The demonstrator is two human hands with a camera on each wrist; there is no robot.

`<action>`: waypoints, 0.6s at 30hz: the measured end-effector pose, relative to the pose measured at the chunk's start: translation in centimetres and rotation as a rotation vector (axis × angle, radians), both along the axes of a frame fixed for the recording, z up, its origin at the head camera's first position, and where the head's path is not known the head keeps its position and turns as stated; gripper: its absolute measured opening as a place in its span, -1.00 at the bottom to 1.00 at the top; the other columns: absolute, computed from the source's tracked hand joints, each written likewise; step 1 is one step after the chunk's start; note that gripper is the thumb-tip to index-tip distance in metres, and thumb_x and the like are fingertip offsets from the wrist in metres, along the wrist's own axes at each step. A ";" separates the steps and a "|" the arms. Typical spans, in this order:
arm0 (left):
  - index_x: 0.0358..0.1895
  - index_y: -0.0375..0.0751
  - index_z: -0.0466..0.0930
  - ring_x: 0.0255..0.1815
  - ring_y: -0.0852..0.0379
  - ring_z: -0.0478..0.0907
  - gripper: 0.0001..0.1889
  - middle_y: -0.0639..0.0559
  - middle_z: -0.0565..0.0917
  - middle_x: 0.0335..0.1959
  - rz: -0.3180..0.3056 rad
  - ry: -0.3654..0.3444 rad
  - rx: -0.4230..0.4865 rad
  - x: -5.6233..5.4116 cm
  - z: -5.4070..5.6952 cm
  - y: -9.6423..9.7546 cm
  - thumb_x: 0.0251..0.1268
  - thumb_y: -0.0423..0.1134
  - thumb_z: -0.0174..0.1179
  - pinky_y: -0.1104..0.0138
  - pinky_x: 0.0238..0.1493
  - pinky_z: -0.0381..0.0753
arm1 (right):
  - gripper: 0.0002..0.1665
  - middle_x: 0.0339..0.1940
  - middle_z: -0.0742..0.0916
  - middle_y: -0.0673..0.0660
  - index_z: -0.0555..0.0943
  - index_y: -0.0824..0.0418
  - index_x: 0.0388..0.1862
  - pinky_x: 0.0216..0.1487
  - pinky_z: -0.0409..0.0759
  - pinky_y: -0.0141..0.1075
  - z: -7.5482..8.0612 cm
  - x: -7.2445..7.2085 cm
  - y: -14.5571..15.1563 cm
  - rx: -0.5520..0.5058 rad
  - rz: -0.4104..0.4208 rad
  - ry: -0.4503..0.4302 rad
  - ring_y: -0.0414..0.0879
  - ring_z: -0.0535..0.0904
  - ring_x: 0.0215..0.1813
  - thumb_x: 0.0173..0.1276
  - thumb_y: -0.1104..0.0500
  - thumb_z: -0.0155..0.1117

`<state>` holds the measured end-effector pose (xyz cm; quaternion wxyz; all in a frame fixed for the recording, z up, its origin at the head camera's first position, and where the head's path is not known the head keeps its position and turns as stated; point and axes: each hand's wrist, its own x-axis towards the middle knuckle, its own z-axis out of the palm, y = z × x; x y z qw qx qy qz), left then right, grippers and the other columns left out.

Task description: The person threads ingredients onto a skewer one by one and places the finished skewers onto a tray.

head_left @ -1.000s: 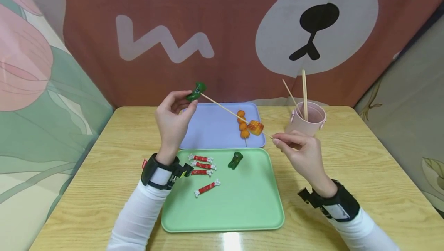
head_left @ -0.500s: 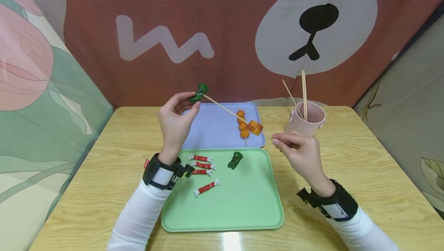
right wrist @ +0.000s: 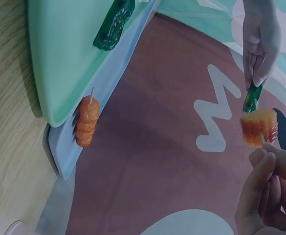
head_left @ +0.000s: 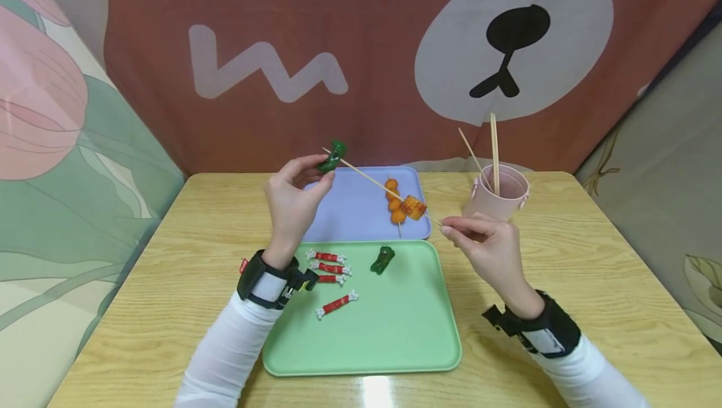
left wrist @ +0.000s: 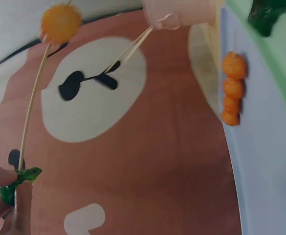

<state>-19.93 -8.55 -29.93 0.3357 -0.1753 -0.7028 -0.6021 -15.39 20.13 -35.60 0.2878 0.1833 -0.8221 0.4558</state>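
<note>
My right hand (head_left: 489, 246) pinches the lower end of a wooden skewer (head_left: 369, 180) between thumb and fingertips. A grilled corn piece (head_left: 414, 207) sits on that skewer a little above the fingers. At the far end, my left hand (head_left: 296, 198) pinches a glossy green pepper piece (head_left: 333, 156); the skewer's tip shows past its far side. In the left wrist view the stick (left wrist: 31, 107) runs from the pepper piece (left wrist: 19, 183) up to the corn (left wrist: 60, 23). From the right wrist, the corn (right wrist: 259, 128) covers most of the stick.
A green tray (head_left: 372, 339) holds another green pepper piece (head_left: 383, 260) and several red sticks with white ends (head_left: 337, 305). Behind it, a blue tray (head_left: 344, 214) carries a skewer of orange balls (head_left: 397, 216). The pink bucket (head_left: 496, 201) at right holds more skewers.
My left hand has moved right and slightly down with the pepper piece, sliding it along the skewer, so the tip now emerges beyond it. My right hand is nearly still.
</note>
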 end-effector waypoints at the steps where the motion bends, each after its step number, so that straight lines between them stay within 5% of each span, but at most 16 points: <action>1: -0.17 -0.55 0.62 -0.36 -0.18 0.65 -0.74 -0.35 0.69 -0.26 -0.004 -0.002 -0.003 0.0 0.0 0.1 0.00 -0.58 0.30 0.34 -0.23 0.67 | -0.85 -0.56 0.72 0.09 0.76 0.28 -0.39 -0.62 0.41 -0.53 -0.1 -0.1 0.1 0.005 0.006 0.003 -0.36 0.48 -0.57 0.00 0.42 0.47; 18: -0.18 -0.53 0.64 -0.38 -0.18 0.66 -0.74 -0.33 0.70 -0.28 -0.023 -0.043 -0.039 0.4 -0.5 1.2 -0.02 -0.57 0.32 0.12 -0.24 0.68 | -0.83 -0.60 0.71 0.18 0.74 0.37 -0.44 -0.64 0.39 -0.56 -0.5 0.2 -0.6 -0.007 -0.008 0.032 -0.36 0.50 -0.62 -0.08 0.51 0.46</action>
